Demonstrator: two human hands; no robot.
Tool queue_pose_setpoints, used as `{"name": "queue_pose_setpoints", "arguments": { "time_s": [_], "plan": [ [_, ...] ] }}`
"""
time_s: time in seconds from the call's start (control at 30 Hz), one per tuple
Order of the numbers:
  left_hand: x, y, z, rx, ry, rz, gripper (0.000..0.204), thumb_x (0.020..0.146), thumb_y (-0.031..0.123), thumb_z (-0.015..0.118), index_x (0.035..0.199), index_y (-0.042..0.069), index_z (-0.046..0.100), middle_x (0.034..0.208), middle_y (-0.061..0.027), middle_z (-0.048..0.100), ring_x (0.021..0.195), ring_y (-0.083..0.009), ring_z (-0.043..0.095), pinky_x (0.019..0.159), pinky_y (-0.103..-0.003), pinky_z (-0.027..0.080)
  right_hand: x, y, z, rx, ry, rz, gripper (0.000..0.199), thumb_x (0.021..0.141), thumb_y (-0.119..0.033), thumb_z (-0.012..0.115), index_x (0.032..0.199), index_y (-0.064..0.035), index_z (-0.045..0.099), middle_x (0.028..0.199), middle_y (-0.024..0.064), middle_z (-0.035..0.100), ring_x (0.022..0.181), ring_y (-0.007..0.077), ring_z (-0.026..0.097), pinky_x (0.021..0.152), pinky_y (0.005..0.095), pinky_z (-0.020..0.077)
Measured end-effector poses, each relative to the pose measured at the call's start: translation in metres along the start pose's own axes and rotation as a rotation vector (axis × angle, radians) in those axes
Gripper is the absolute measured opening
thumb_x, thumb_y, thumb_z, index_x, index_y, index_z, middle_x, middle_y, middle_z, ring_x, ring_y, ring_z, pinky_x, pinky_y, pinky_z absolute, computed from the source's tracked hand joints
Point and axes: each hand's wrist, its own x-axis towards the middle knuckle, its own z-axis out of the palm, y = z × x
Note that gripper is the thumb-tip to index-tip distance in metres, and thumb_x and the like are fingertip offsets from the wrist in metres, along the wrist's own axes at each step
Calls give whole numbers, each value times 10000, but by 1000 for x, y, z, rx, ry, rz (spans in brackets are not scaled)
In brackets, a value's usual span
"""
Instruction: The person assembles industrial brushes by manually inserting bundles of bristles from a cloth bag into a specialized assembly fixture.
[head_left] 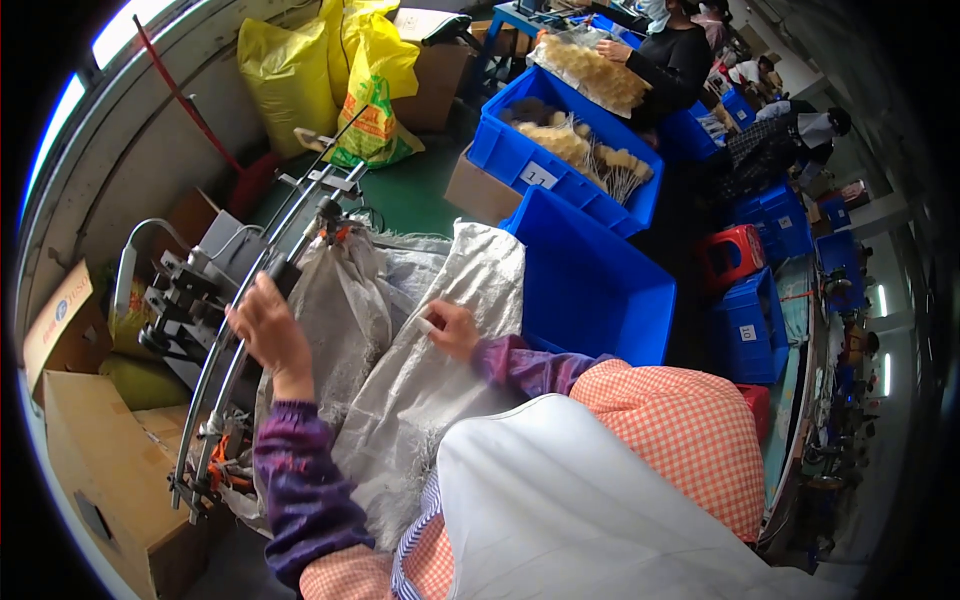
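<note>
My left hand (272,330) is raised at the metal rails (225,385) of a bench frame, fingers curled beside a dark cylindrical part (284,277). Whatever those fingers hold, if anything, is hidden. Over the whitish woven sheet (400,400), my right hand (456,330) is closed in a pinch on a small white piece (430,322), too small to name. The sheet hangs in folds from the rails and spreads across my lap. Left of my left hand stands a small machine with dark knobs (185,300).
An empty-looking blue crate (600,280) sits by my right arm. Beyond it, another blue crate (505,150) holds tan bundles with pale stems. Yellow sacks (285,80) stand at the back, a cardboard box (110,470) at the left. A person in dark clothes (672,65) handles a tan bundle.
</note>
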Motion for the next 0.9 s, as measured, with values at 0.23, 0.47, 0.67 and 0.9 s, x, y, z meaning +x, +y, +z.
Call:
{"name": "queue_pose_setpoints", "arguments": {
  "time_s": [0.23,0.47,0.67,0.9],
  "plan": [
    [33,26,12,-19,210,-6,200,758,131,519,958,122,522,819,-28,477,858,-185,483,962,-410,339,89,-106,-12,371,119,-241,233,765,-12,598,963,-32,477,776,18,556,636,72,524,533,208,435],
    [12,13,20,-374,239,-4,300,794,74,501,1093,96,516,902,-22,514,929,-177,507,1025,-420,270,73,-129,65,249,179,-550,174,796,-85,521,954,-18,495,787,170,552,728,301,572,615,363,446],
    [19,23,4,-97,123,31,352,800,112,506,1152,109,506,904,-25,457,915,-185,466,1022,-422,273,-16,-71,51,164,-284,-179,217,825,-194,569,720,-12,516,570,89,482,525,165,479,505,320,399],
    [-2,21,-13,-267,48,50,402,806,168,520,1193,88,448,1016,-59,461,1024,-224,436,1046,-453,214,45,-242,20,733,-20,-649,171,900,-125,449,963,-2,549,892,85,576,848,149,569,740,265,447]
  ]
}}
